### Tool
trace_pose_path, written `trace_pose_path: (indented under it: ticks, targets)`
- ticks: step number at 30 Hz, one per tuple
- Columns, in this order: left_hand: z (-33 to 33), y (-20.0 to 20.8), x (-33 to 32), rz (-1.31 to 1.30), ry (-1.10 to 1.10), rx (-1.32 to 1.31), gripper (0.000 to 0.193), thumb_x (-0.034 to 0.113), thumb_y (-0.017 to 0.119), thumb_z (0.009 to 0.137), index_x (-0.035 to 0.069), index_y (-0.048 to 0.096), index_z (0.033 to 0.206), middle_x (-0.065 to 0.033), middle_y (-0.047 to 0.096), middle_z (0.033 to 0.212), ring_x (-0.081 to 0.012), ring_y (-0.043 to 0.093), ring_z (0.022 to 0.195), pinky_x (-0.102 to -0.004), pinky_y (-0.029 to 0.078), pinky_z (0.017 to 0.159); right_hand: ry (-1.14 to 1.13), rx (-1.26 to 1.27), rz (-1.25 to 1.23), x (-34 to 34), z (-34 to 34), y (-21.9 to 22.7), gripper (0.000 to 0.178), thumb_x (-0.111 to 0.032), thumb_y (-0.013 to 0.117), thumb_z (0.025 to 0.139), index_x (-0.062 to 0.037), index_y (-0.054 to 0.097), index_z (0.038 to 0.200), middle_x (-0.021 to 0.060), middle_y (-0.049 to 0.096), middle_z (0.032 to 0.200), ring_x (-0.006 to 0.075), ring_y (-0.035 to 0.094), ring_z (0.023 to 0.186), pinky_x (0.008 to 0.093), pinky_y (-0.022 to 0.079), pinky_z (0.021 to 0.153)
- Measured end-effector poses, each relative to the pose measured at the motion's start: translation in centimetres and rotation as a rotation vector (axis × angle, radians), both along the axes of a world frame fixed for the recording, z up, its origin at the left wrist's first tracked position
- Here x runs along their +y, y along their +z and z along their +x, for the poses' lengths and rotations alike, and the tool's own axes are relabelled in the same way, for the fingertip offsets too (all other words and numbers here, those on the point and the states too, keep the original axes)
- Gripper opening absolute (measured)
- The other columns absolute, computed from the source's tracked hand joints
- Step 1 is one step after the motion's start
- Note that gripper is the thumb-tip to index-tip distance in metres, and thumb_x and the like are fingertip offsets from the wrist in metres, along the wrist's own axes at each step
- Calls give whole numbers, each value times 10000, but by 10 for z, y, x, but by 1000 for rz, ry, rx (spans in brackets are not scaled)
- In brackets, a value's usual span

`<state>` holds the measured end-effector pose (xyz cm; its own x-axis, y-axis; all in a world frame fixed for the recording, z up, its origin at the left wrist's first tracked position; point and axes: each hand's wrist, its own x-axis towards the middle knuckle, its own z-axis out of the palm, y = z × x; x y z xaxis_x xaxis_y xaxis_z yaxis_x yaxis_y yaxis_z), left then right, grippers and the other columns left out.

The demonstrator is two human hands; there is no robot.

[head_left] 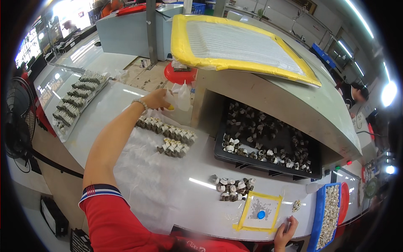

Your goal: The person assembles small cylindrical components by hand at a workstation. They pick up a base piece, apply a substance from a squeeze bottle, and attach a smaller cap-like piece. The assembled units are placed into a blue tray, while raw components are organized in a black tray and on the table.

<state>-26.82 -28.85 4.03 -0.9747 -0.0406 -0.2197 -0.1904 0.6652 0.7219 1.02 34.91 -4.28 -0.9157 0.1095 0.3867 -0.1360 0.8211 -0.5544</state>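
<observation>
My left hand (156, 100) reaches across the table, its fingers closed at a translucent white squeeze bottle (183, 100) with a pointed nozzle. Something yellow shows at a fingertip. Below that hand, rows of small white-and-dark parts (168, 129) lie on clear plastic film (142, 176). My right hand (286, 233) rests by the front edge with fingers curved apart and nothing visible in it. Beside it is a yellow-taped square (242, 223) with wet spots and a blue cap (261, 214). A cluster of loose dark-and-white parts (233, 189) sits just beyond the square.
A black tray (256, 161) of scattered parts stands under a metal hood (268, 90) topped by a yellow-taped panel (243, 42). At right is a blue tray (315, 222) of small pale pieces; more rows of parts (77, 98) lie far left. A fan (19, 109) stands left.
</observation>
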Motion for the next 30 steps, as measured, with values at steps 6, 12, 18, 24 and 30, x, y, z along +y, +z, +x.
trace_pose_path:
  ticks: [6, 12, 18, 24, 30]
  targets:
    - [-39, -29, -27, -4, 162, 133, 474, 155, 747, 731, -62, 496, 1070, -138, 621, 833, -169, 606, 531, -287, 504, 445, 6, 10, -2, -1, -1, -1, 459, 93, 467, 756, 51, 453, 1213, 161, 472, 1135, 273, 485, 1032, 362, 365, 969]
    - [-69, -31, -17, -104, 119, 189, 472, 94, 703, 731, -75, 485, 1114, -163, 630, 859, -207, 634, 580, -320, 509, 453, -20, 9, -12, -3, -1, 1, 454, 92, 472, 749, 54, 461, 1202, 157, 476, 1116, 263, 486, 1017, 357, 374, 964]
    - [-78, -55, -43, -396, 22, 339, 641, 7, 616, 732, -23, 367, 1322, -265, 591, 1068, -250, 669, 825, -320, 544, 672, -41, 29, -50, -8, -6, 4, 414, 75, 486, 732, 48, 490, 1145, 177, 497, 1075, 314, 504, 999, 375, 399, 933]
    - [18, 11, -12, 691, 273, 412, 724, -28, 453, 801, 81, 184, 1465, -298, 354, 1379, -425, 563, 1111, -413, 522, 805, -29, 43, -40, -5, -2, 3, 423, 76, 488, 744, 52, 482, 1167, 179, 499, 1088, 308, 509, 999, 377, 397, 938]
    - [167, 61, 64, 1435, -18, 248, 650, 264, 421, 937, 135, 113, 1494, -251, 322, 1429, -477, 474, 1196, -472, 421, 994, 20, 28, -46, 1, 1, -2, 497, 71, 504, 766, 46, 441, 1258, 159, 489, 1154, 266, 494, 1031, 372, 361, 971]
